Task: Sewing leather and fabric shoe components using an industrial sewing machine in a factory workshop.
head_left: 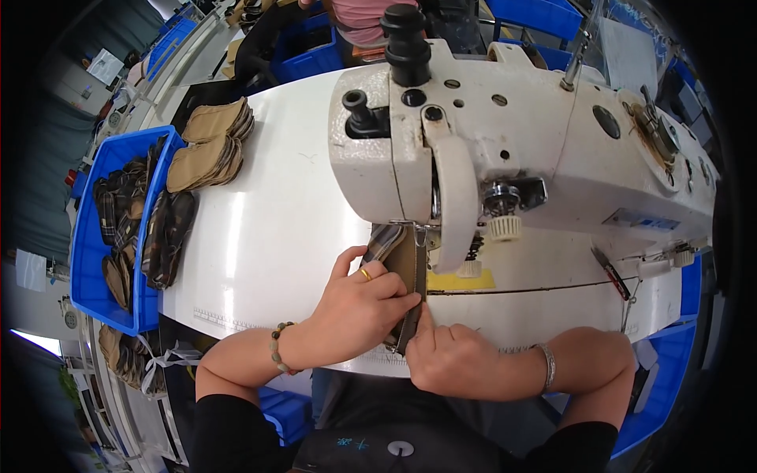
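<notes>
A tan and plaid fabric piece (392, 251) with a dark zipper edge lies under the head of a white sewing machine (505, 150). My left hand (359, 303) presses flat on the piece, fingers pointing right toward the needle area. My right hand (449, 359) pinches the near end of the zipper edge (408, 331) at the front of the table. A ring is on my left hand and a bead bracelet on that wrist; a metal bangle is on my right wrist.
A white table (268, 236) holds stacks of tan fabric pieces (209, 150) at the far left. A blue bin (98, 229) of plaid pieces stands at the left edge. Another person sits beyond the machine. Blue bins stand behind and at the right.
</notes>
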Available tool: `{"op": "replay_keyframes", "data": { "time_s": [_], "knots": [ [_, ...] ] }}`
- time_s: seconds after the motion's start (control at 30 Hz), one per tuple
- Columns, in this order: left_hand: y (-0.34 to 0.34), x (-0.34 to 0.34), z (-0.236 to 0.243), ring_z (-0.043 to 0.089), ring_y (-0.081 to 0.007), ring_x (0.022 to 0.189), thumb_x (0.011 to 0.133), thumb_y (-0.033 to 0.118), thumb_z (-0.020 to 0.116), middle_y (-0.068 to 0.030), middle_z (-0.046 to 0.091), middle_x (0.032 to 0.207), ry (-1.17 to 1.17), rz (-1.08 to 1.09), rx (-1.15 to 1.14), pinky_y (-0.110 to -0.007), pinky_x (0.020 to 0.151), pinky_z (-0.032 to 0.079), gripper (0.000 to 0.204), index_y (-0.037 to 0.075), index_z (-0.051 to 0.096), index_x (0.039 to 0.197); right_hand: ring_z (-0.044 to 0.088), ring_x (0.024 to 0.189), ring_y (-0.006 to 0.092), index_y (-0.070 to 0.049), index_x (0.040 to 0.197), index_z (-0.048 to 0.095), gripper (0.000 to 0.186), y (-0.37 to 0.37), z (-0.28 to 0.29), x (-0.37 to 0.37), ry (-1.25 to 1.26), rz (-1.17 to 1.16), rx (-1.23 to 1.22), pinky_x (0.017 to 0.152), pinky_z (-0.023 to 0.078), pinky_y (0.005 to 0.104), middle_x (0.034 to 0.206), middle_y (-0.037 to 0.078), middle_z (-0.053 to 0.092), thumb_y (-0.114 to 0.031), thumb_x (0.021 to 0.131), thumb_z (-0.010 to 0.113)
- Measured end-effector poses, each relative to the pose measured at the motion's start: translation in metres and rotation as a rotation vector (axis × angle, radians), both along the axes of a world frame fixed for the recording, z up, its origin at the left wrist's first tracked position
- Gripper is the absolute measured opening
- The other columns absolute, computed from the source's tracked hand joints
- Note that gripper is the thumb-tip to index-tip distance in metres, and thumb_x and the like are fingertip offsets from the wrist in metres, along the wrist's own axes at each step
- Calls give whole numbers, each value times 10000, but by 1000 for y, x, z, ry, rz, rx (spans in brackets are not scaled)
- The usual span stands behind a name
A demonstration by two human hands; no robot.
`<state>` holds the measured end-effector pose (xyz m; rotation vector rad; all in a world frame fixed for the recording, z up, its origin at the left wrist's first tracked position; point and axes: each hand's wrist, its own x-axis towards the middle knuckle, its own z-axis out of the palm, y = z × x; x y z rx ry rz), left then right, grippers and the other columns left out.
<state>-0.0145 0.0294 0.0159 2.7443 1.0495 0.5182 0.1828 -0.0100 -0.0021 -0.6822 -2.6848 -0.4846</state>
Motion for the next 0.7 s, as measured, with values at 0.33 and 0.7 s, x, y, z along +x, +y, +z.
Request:
{"op": "replay_keyframes", "data": {
  "time_s": [0.33,0.7],
  "knots": [
    [5,1,5,561,-141,869,697,111,738,58,588,821,-9,-21,-91,-519,1034,332,243,150,768,935,533,456,105,41,693,648,208,0,1,1,-6,24,-53,392,370,227,822,310,689,-159,663,597],
    [46,-3,-3,584,-163,943,754,115,740,33,593,837,-56,7,-150,-506,1027,339,197,166,771,942,564,482,117,-36,664,565,98,32,-10,-2,45,-58,10,413,417,245,892,277,699,-120,685,610]
  ]
}}
